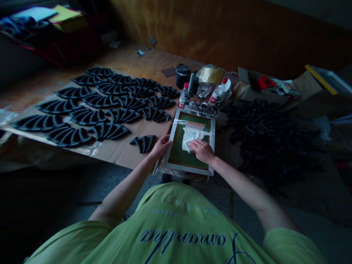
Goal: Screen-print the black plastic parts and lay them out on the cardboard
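Observation:
A metal-framed screen with a green mesh [177, 154] lies in front of me at the table's edge. My right hand [202, 150] is closed on a white cloth [189, 138] that rests on the mesh. Just beyond the cloth is a light brown strip [195, 125]. At the frame's left side rests my left hand [162, 145], its fingers touching the frame; how they are bent is too dark to tell. A few black curved pieces [143, 143] lie on cardboard left of that hand.
Rows of black curved parts [90, 99] cover the cardboard at left. Behind the screen stand metal clamps [203, 106], red-capped bottles [183, 96] and a black jar [183, 75]. A dark heap of parts [264, 135] and an open carton [247, 86] are at right.

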A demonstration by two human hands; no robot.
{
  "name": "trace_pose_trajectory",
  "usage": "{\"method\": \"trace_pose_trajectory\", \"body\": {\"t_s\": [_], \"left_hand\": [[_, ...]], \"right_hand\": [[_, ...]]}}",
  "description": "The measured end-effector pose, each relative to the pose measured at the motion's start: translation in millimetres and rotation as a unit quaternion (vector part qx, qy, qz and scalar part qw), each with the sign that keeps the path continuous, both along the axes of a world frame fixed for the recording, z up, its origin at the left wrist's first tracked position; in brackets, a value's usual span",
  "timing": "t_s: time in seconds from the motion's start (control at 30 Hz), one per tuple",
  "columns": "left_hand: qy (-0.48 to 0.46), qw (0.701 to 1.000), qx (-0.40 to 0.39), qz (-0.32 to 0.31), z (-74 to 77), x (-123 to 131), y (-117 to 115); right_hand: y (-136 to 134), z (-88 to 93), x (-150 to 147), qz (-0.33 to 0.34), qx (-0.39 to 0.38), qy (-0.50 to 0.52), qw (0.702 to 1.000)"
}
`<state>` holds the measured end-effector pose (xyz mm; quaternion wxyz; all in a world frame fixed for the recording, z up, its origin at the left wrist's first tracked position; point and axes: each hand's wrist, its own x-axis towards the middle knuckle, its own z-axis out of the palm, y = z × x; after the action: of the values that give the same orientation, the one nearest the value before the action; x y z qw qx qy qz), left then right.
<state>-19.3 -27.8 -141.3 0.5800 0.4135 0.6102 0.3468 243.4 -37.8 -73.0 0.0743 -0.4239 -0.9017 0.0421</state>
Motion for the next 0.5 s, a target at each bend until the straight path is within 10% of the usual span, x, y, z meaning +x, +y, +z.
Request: {"method": "trace_pose_trajectory", "body": {"t_s": [0.13, 0.33, 0.5], "left_hand": [[-0.02, 1.0, -0.009, 0.002, 6.9, 1, -1], [-0.058, 0.998, -0.005, -0.016, 45.3, -4, -2], [-0.152, 0.987, 0.05, 0.014, 91.4, -2, 14]], "right_hand": [[-1, 4.6, 4, 0.02, -0.038, 0.02, 0.999], [71, 35.9, -1, -0.143, -0.005, 0.132, 0.981], [113, 54.0, 69, -0.266, 0.061, 0.254, 0.928]]}}
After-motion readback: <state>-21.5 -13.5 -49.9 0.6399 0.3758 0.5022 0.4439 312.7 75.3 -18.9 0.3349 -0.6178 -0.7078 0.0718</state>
